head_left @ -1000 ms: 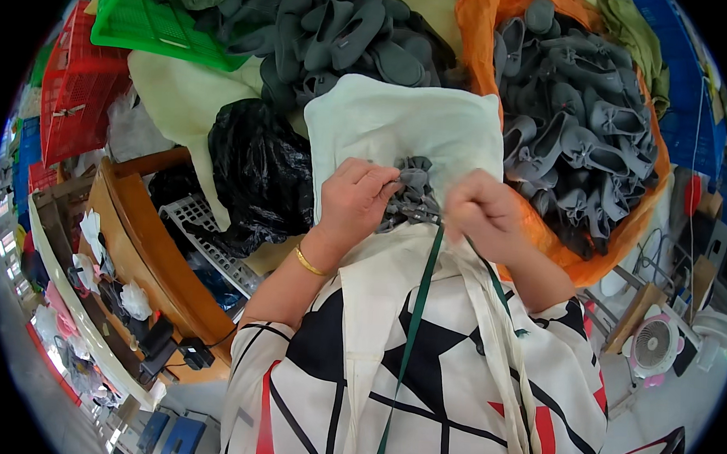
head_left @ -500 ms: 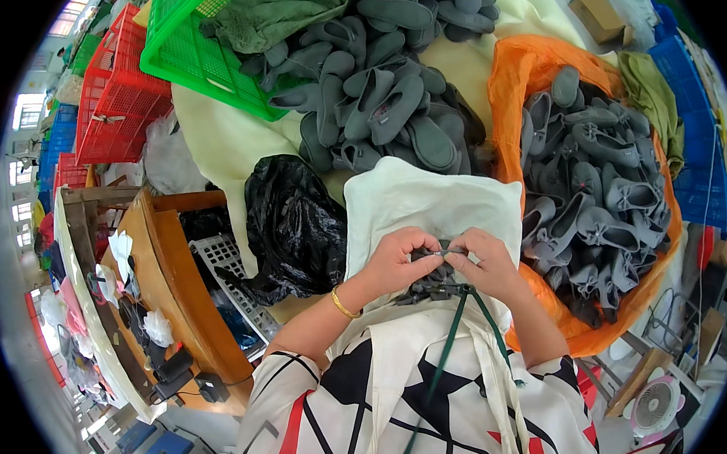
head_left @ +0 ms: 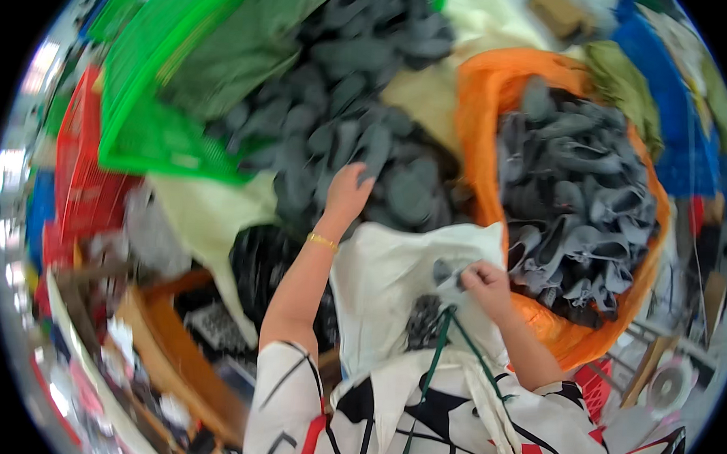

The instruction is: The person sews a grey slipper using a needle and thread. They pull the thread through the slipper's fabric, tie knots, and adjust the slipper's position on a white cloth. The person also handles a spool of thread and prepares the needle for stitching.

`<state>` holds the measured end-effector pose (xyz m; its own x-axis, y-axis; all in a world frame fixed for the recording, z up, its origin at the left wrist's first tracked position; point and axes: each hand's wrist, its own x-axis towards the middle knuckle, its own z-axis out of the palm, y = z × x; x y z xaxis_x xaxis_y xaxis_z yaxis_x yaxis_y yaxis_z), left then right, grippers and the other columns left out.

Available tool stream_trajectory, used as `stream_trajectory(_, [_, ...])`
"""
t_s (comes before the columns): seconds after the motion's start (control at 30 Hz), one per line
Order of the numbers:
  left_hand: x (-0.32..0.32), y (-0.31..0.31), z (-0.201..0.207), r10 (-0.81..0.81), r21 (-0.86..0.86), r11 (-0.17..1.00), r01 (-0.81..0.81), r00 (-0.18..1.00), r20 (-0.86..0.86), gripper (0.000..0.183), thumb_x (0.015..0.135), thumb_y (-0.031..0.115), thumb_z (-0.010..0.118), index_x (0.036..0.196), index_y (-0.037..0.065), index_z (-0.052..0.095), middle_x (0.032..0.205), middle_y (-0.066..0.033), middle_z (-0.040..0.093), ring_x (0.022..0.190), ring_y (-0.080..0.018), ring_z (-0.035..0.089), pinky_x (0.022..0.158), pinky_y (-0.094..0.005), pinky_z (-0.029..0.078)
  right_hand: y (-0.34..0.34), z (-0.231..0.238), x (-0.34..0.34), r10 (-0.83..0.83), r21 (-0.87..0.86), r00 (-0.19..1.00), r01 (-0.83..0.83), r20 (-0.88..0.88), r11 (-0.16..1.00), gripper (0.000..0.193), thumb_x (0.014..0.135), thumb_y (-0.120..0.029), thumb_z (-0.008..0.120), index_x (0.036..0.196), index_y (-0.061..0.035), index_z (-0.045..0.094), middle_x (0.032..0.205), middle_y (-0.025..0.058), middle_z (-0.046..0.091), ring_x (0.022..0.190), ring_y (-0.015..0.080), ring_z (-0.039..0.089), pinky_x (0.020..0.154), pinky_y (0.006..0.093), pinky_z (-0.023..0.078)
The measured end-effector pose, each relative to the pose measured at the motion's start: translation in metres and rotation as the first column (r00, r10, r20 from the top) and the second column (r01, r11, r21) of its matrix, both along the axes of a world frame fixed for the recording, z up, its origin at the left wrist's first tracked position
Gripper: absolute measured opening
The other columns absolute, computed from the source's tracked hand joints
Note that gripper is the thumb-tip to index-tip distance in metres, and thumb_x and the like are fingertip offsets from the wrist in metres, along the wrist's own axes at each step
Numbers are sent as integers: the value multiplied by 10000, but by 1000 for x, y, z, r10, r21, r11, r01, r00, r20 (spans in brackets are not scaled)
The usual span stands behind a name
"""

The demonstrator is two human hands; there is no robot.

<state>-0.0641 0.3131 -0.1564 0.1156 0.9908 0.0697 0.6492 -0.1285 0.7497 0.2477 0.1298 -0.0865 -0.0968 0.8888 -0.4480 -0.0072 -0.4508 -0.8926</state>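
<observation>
My left hand (head_left: pixel 350 192) reaches out to the heap of dark grey shoes (head_left: pixel 410 188). Its fingers close on the near end of a grey shoe (head_left: pixel 374 149); blur softens the grip. Over the white cloth (head_left: pixel 386 268) on my lap, my right hand (head_left: pixel 486 289) is pinched closed. A small grey piece (head_left: pixel 443 271) shows at its fingertips, too smeared to name. Several small dark pieces (head_left: pixel 427 323) lie in a cluster on the cloth. Green cords (head_left: pixel 437 352) hang beside them over the apron.
To the right stands an orange bag (head_left: pixel 481 94) full of grey shoes with bows. A green crate (head_left: pixel 132 128) lies tipped at the far left, near a red crate (head_left: pixel 82 158). A black plastic bag (head_left: pixel 256 271) and a wooden desk (head_left: pixel 163 348) are on the left.
My hands were together over the lap, working a small grey strip. The left has moved forward to the shoe heap; the right has shifted slightly right and down. The view has tilted and blurred.
</observation>
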Motion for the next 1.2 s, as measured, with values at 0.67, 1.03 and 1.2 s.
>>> stream_trajectory(0.67, [-37,-133,171,-229,-391,906,164,965,-125,132,663,66,609,742,1,526,587,-85,507,551,-151,498,547,-313,439,-9,15,4,66,211,997,-71,30,975,230,948,-229,636,966,-1,669,818,4,651,752,66,588,693,238,492])
stream_trajectory(1.03, [-18,-336,100,43,-772,616,159,971,234,264,894,243,588,999,9,650,955,-153,663,809,-281,612,734,-396,487,-22,13,-34,87,134,994,-78,-62,988,264,945,-269,637,990,-9,650,842,0,640,729,76,587,684,252,496])
stream_trajectory(1.2, [10,-340,68,296,-688,702,184,803,518,103,849,119,611,926,53,595,840,-63,599,703,-174,567,655,-322,470,-42,31,-39,134,147,991,-135,11,980,293,953,-308,621,989,-18,640,837,-3,635,708,78,581,667,254,488])
